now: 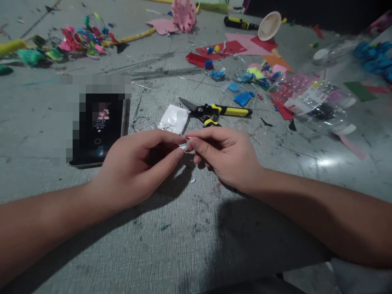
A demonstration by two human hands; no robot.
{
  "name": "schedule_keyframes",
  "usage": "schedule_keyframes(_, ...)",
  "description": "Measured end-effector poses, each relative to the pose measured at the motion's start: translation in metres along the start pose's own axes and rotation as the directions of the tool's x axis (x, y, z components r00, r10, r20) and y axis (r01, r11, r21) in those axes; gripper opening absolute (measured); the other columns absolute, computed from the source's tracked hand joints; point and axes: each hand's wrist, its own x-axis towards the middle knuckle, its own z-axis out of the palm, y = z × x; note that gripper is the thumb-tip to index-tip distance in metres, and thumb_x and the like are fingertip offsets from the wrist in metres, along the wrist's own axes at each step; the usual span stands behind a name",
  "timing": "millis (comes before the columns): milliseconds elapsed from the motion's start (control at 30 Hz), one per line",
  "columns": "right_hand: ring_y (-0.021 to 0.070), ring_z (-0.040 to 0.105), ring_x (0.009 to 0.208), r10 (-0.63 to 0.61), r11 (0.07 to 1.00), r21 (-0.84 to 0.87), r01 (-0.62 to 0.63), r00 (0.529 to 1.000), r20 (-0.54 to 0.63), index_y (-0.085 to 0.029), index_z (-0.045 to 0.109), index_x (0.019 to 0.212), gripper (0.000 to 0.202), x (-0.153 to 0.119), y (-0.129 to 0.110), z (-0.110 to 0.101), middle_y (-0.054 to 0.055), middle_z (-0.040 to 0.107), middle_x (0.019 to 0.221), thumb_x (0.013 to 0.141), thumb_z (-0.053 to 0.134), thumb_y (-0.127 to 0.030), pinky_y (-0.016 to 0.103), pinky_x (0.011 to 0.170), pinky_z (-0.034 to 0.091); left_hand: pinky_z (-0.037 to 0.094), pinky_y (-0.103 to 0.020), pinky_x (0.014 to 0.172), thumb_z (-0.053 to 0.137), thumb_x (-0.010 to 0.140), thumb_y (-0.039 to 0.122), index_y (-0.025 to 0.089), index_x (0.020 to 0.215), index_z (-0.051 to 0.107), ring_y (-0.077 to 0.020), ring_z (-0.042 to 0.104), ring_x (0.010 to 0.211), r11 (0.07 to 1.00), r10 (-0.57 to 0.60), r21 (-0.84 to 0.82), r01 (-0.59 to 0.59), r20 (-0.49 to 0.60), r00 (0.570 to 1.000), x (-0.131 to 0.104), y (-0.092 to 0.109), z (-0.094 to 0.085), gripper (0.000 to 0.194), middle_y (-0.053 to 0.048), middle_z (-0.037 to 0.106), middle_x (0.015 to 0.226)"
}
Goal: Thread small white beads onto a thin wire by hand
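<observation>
My left hand (134,163) has its thumb and forefinger pinched on a small white piece (183,146), which looks soft like clay. From the other side my right hand (229,155) closes its fingertips on the same piece, and they hide much of it. Just beyond the fingers lies a white block in clear plastic wrap (173,118). A bent wire frame (143,123) rests beside that block, partly behind my left hand. Yellow-and-black pruning shears (226,110) lie behind my right hand, blades pointing left. A tiny white scrap (192,180) is on the table below the fingertips.
A phone (99,134) with its screen lit lies left of my left hand. Coloured clay and wire pieces (82,41) are at the back left. Clear plastic bottles (318,102), red paper (220,49) and a paper cup (269,26) spread over the right and back.
</observation>
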Motion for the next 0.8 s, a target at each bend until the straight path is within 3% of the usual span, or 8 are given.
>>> schedule_keyframes(133,0.0110,0.071,0.069,-0.041,0.999,-0.017,0.041,0.998,-0.037,-0.020,0.084,0.104,0.032,0.0012,0.0013,0.0008,0.001,0.081,0.092,0.093,0.089,-0.050,0.026,0.064,0.059,0.056,-0.029,0.069,0.072,0.102,0.028,0.027,0.112,0.081,-0.0156,0.074,0.077,1.000,-0.008,0.000,0.008,-0.003,1.000,-0.0004,-0.0027,-0.0001,0.013,0.001,0.084,0.096)
schedule_keyframes(300,0.0098,0.071,0.070,-0.047,0.996,-0.071,0.046,0.999,-0.016,-0.018,0.083,0.115,0.020,0.0007,0.0040,0.0005,0.001,0.081,0.089,0.104,0.076,-0.033,0.024,0.063,0.056,0.055,-0.029,0.068,0.073,0.102,0.029,0.026,0.111,0.081,-0.0155,0.075,0.078,0.999,-0.037,-0.036,0.037,-0.003,0.999,-0.0003,-0.0023,-0.0009,0.012,0.001,0.084,0.097)
schedule_keyframes(500,0.0093,0.072,0.071,-0.064,0.995,-0.085,0.061,0.998,-0.030,-0.017,0.081,0.128,0.027,0.0000,0.0086,0.0008,0.006,0.085,0.107,0.108,0.066,-0.027,0.024,0.063,0.057,0.055,-0.029,0.062,0.073,0.102,0.031,0.026,0.110,0.081,-0.0144,0.074,0.074,0.999,-0.048,-0.010,0.048,0.002,0.999,0.0004,-0.0011,-0.0001,0.012,0.002,0.084,0.095)
schedule_keyframes(667,0.0115,0.075,0.075,-0.062,0.996,-0.063,0.059,0.998,-0.034,-0.020,0.084,0.123,0.023,-0.0004,0.0083,0.0014,0.004,0.086,0.106,0.103,0.074,-0.027,0.026,0.066,0.062,0.062,-0.029,0.071,0.068,0.104,0.031,0.029,0.115,0.079,-0.0153,0.078,0.084,1.000,-0.031,0.008,0.030,0.024,0.999,-0.0001,-0.0024,-0.0009,0.016,0.004,0.085,0.102)
schedule_keyframes(800,0.0142,0.075,0.077,-0.044,0.998,-0.052,0.043,0.999,-0.031,-0.022,0.087,0.110,0.017,-0.0010,0.0043,0.0014,0.003,0.084,0.096,0.096,0.084,-0.031,0.028,0.067,0.064,0.063,-0.029,0.072,0.068,0.103,0.032,0.028,0.112,0.078,-0.0149,0.076,0.080,1.000,-0.010,0.025,0.009,0.023,1.000,0.0000,-0.0028,-0.0005,0.014,0.004,0.083,0.096)
